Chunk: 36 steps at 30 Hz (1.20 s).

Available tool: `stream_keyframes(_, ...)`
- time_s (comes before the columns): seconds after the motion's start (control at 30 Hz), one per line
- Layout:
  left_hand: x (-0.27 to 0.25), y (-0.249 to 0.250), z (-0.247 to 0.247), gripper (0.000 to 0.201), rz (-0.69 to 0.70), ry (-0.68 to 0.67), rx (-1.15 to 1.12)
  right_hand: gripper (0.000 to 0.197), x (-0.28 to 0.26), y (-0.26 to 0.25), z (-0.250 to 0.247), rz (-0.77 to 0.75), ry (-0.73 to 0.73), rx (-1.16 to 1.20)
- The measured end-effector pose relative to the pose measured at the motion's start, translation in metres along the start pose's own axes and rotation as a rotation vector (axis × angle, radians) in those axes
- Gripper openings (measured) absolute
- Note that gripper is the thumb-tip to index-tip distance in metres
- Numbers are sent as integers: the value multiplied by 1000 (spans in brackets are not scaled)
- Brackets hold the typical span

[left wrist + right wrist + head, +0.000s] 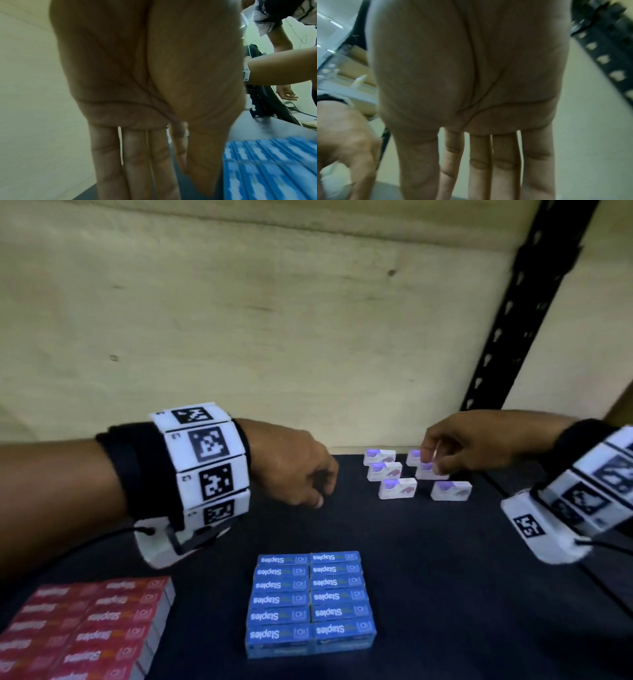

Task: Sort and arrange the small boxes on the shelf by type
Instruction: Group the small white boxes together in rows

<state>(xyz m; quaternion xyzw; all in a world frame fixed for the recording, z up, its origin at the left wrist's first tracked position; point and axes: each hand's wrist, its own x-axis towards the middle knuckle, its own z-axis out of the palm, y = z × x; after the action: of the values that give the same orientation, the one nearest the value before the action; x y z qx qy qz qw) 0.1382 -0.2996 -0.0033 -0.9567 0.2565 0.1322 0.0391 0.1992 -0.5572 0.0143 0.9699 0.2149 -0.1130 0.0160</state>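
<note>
Dark matte shelf surface: bare strip between groups. Black perforated metal upright at right edge; pale plywood back panel behind. Small white-and-purple boxes, two rows, rear right. Blue cardboard staple boxes centre front; red cardboard staple boxes front left. Right hand touches one white box; grip uncertain. Left hand hovers, holding nothing.
</note>
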Motion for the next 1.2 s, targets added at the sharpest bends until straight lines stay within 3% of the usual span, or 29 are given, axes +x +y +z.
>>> stream_keyframes(0.2, 69, 22, -12, 32, 17, 171, 36, 27, 16, 34, 11, 193, -69, -5)
stream_keyframes(0.37, 104, 43, -7, 40, -22, 104, 97, 23, 27, 40, 27, 230, -142, -14)
stream_keyframes(0.5, 112, 57, -6, 29, -26, 72, 157, 22, 26, 36, 34, 238, -146, -24)
stream_keyframes(0.6, 109, 63, -10, 19, -14, 57, 162, 23, 20, 30, 33, 249, -142, -46)
stream_keyframes(0.7, 93, 74, -12, 25, 31, 84, 124, 16, 5, 21, 30, 223, -161, -132)
stream_keyframes(0.97, 39, 128, -4, 30, 127, -9, 235, 14, -60, 2, 43, 180, -257, -133)
stream_keyframes(1.2, 17, 148, 2, 22, 89, -46, 144, 19, -109, -3, 56, 142, -228, -146)
